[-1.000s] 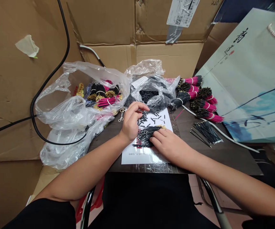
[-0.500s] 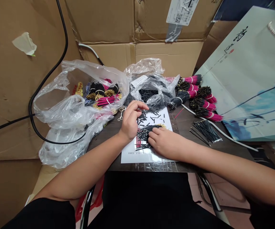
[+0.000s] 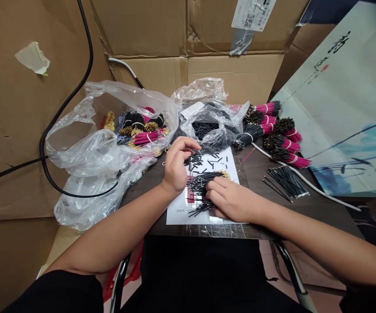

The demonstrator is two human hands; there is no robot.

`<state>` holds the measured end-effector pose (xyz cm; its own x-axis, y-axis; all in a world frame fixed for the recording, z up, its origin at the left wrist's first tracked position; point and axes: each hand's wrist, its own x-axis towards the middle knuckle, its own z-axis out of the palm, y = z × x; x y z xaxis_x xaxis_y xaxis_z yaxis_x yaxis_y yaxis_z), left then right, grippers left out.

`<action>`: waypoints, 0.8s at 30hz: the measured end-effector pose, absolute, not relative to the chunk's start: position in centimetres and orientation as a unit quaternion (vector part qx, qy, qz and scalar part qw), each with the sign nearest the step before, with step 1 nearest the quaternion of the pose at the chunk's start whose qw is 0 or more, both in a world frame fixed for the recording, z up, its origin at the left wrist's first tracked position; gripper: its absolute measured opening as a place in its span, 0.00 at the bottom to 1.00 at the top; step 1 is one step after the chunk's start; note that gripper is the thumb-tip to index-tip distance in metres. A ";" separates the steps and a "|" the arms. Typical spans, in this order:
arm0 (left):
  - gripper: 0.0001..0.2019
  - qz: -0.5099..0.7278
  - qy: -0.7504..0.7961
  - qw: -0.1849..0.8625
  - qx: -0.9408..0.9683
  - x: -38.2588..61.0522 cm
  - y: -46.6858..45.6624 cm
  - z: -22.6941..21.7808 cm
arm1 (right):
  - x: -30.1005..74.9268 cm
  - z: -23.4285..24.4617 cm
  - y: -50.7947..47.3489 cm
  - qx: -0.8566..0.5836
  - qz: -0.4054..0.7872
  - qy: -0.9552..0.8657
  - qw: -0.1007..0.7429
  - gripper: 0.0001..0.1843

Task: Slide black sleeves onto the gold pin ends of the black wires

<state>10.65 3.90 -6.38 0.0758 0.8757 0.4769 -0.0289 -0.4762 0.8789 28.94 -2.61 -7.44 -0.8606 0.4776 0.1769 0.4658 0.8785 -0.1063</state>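
A pile of thin black wires point(image 3: 201, 182) with gold and silvery tips lies on a printed white sheet point(image 3: 178, 217). My right hand point(image 3: 230, 198) rests at its near right side, fingers curled down on the wires. A smaller bunch of black wires point(image 3: 202, 209) pokes out from under those fingers toward the left. Raised at the left edge of the sheet, my left hand point(image 3: 177, 167) has bent fingers, with a gap between thumb and forefinger and nothing seen in it. Short black tubes point(image 3: 212, 163) are scattered on the sheet beyond the pile.
A clear bag of black tubes point(image 3: 204, 128) stands behind the sheet. Left of it, a plastic bag point(image 3: 77, 156) holds tied wire bundles. Pink-and-black bundles point(image 3: 287, 143), loose black wires point(image 3: 287, 180) and a white cable point(image 3: 324, 190) lie right. Cardboard point(image 3: 233, 78) walls the back.
My right hand has drawn slightly nearer to me, and a small bunch of wires now spreads below the main pile. My left hand stays nearly still. The view has shifted a little.
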 end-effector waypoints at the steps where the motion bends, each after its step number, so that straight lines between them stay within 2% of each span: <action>1: 0.13 0.612 0.331 0.383 0.608 10.7 3.9 -6.4 | 29.1 -7.5 -2.7 -0.242 0.046 -0.961 0.124 0.08; 6: 0.13 0.654 0.288 0.350 0.606 10.6 3.5 -6.1 | 30.1 -8.0 -2.6 -0.205 0.142 -0.926 0.284 0.08; 10: 0.18 0.586 0.253 0.276 0.719 11.0 2.2 -5.9 | 30.8 -7.7 -2.3 -0.253 0.192 -0.870 0.378 0.10; 15: 0.30 0.463 0.171 0.227 0.839 12.1 1.1 -6.3 | 31.6 -7.3 -2.5 -0.370 0.200 -0.809 0.410 0.04; 20: 0.44 0.470 0.125 0.175 0.856 12.9 1.2 -7.0 | 31.9 -8.6 -3.2 -0.346 0.199 -0.825 0.401 0.03; 22: 0.45 0.472 0.109 0.171 0.858 13.1 1.2 -7.0 | 31.8 -9.1 -3.3 -0.313 0.191 -0.844 0.391 0.07; 24: 0.43 0.467 0.097 0.172 0.862 13.2 1.0 -6.9 | 31.6 -9.4 -3.3 -0.296 0.175 -0.858 0.383 0.12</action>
